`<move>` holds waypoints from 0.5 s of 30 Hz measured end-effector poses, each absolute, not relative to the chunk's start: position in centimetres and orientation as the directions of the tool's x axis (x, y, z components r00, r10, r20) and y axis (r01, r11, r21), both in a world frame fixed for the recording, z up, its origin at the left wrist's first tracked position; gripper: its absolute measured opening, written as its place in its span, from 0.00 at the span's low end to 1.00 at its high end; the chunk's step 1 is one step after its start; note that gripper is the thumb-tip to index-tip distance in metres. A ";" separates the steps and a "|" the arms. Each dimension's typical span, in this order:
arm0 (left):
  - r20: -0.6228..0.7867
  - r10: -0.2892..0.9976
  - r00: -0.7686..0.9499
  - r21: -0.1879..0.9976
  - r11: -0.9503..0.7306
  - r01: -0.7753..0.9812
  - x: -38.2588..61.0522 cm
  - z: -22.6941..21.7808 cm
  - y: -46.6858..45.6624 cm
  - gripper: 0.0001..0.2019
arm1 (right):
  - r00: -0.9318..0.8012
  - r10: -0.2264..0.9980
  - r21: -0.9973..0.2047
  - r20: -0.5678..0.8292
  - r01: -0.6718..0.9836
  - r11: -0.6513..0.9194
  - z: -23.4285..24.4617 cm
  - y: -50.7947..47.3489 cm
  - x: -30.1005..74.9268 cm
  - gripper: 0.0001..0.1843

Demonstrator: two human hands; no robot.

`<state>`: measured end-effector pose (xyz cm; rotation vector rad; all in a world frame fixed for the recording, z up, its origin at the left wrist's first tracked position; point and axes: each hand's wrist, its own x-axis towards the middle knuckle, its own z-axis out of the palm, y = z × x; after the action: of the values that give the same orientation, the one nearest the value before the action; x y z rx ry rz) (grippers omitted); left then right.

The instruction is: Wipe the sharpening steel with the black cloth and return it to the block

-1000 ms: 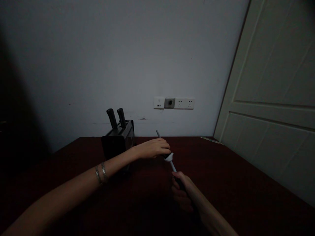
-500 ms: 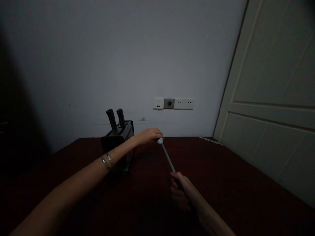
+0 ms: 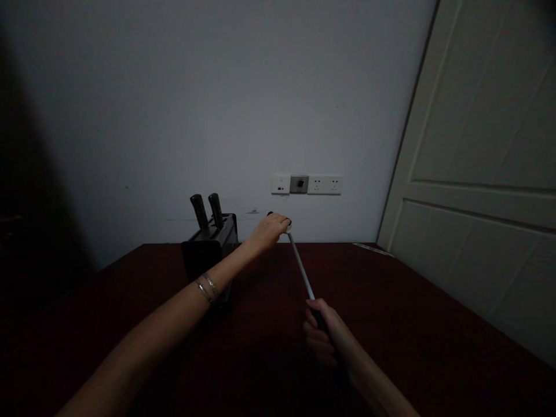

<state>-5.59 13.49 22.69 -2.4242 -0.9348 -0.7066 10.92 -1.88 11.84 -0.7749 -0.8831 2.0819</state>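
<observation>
My right hand grips the dark handle of a long pale sharpening rod that points up and away over the dark red table. My left hand is closed around a small white piece at the rod's far tip; what that piece is I cannot tell in the dim light. Two thin bracelets sit on my left wrist. Just left of my left arm stands a black knife block with two black knife handles sticking up.
A white wall rises behind the table, with a row of sockets and a switch. A pale panelled door stands at the right. The left side of the view is in deep shadow.
My left hand has slid the white piece along the rod from near the handle up to the far tip. The right hand has kept its grip, tilting the rod slightly upward.
</observation>
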 end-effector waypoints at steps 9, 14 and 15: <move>0.611 0.720 0.329 0.248 -0.569 0.784 -6.7 15.7 13.7 0.12 | -0.434 0.869 -0.835 -0.238 -0.367 -0.411 12.6 -2.5 10.6 0.19; 0.548 0.782 0.296 0.372 -0.545 0.752 -7.0 11.4 12.9 0.13 | -0.345 0.908 -0.896 -0.239 -0.282 -0.343 12.3 -2.2 10.5 0.19; 0.540 0.791 0.289 0.393 -0.540 0.744 -7.1 11.0 12.8 0.13 | -0.331 0.911 -0.904 -0.246 -0.262 -0.339 12.3 -2.1 10.6 0.19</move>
<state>-7.09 12.84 10.95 -2.5734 -1.5348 -1.1426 10.55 -2.10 12.30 -1.0194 -1.0068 1.7875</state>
